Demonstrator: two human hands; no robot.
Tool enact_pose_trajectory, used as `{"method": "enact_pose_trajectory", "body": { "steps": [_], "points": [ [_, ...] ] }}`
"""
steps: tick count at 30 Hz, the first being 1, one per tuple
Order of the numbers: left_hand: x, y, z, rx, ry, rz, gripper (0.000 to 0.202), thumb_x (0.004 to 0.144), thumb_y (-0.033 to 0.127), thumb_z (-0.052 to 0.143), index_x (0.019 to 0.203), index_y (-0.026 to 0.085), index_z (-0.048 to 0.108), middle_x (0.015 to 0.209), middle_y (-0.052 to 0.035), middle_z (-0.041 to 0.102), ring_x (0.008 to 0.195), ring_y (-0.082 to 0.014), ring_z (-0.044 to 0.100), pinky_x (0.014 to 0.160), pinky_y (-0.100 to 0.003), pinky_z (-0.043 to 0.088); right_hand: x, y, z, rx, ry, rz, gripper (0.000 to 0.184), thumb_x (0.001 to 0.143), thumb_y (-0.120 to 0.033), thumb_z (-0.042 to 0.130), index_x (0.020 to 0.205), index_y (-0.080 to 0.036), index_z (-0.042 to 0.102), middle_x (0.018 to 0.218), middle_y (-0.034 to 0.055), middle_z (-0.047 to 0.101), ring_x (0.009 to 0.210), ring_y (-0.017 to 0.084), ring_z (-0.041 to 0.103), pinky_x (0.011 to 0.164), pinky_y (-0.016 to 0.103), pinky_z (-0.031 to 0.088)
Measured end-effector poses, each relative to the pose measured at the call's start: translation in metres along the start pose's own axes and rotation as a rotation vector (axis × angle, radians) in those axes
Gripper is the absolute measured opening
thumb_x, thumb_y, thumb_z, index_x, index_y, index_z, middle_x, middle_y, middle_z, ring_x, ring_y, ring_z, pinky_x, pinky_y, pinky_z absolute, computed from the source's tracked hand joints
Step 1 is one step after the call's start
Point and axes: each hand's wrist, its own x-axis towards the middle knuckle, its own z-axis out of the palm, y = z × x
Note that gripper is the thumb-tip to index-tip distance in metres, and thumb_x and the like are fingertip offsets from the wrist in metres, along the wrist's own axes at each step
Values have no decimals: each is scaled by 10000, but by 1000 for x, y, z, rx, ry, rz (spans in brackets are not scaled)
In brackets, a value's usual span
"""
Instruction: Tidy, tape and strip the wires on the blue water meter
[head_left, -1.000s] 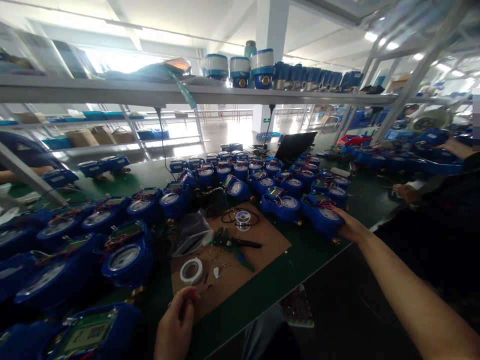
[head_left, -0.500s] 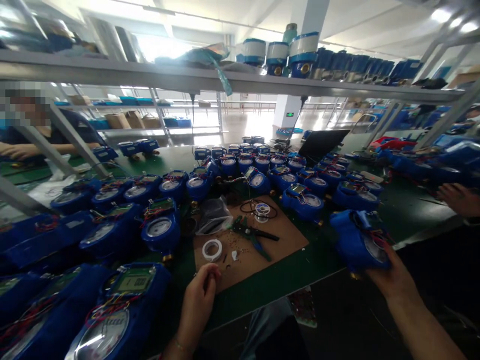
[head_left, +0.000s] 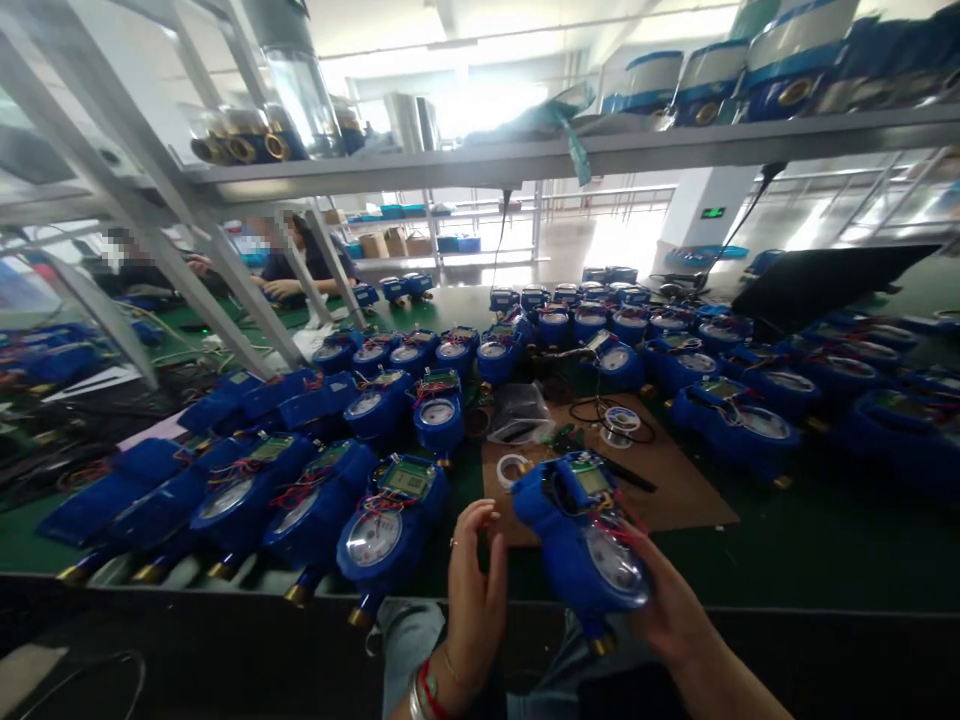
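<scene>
My right hand (head_left: pixel 667 600) grips a blue water meter (head_left: pixel 581 530) with a round dial, a small display and red wires, held above the table's front edge. My left hand (head_left: pixel 474 590) is raised just left of the meter, fingers spread and holding nothing, a little apart from it. Behind the meter lies a brown cardboard mat (head_left: pixel 675 490) with a white tape roll (head_left: pixel 511 468), pliers, a solder spool (head_left: pixel 619 424) and a clear plastic bag (head_left: pixel 520 412).
Many blue water meters (head_left: pixel 390 520) stand in rows on the green table (head_left: pixel 840 545), left, behind and right of the mat. A metal shelf (head_left: pixel 525 160) with more meters runs overhead. A black laptop (head_left: pixel 825 285) sits back right. Other people work at the far left.
My right hand has lifted the meter from the right side of the table and brought it in front of me. My left hand rose from the mat's edge and opened. The view turned left.
</scene>
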Motion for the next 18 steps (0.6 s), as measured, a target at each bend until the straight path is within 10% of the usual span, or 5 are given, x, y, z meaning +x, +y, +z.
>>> {"method": "enact_pose_trajectory", "body": {
  "steps": [6, 12, 18],
  "points": [
    [-20, -10, -20, -94, 22, -191, 606, 961, 478, 369, 1467, 168, 243, 1525, -149, 311, 1376, -254, 384, 1120, -398, 370, 18, 39, 80, -36, -255, 49, 295, 758, -325, 771, 989, -165, 682, 919, 53, 742, 822, 239, 701, 740, 325, 561],
    [-14, -15, -15, -105, -14, -235, 756, 917, 533, 447, 1506, 144, 176, 1590, -128, 177, 1476, -255, 149, 1203, -398, 205, 24, 48, 83, -104, -221, 7, 438, 746, -351, 788, 1113, -176, 625, 1034, 60, 718, 904, 233, 679, 792, 316, 539],
    [-5, -11, -4, -223, -11, -281, 744, 902, 491, 500, 1501, 159, 209, 1582, -124, 206, 1457, -275, 213, 1203, -417, 190, 15, 47, 73, -247, -158, -16, 585, 770, -431, 765, 1267, -217, 543, 1180, 59, 669, 1082, 259, 625, 966, 378, 479]
  ]
}}
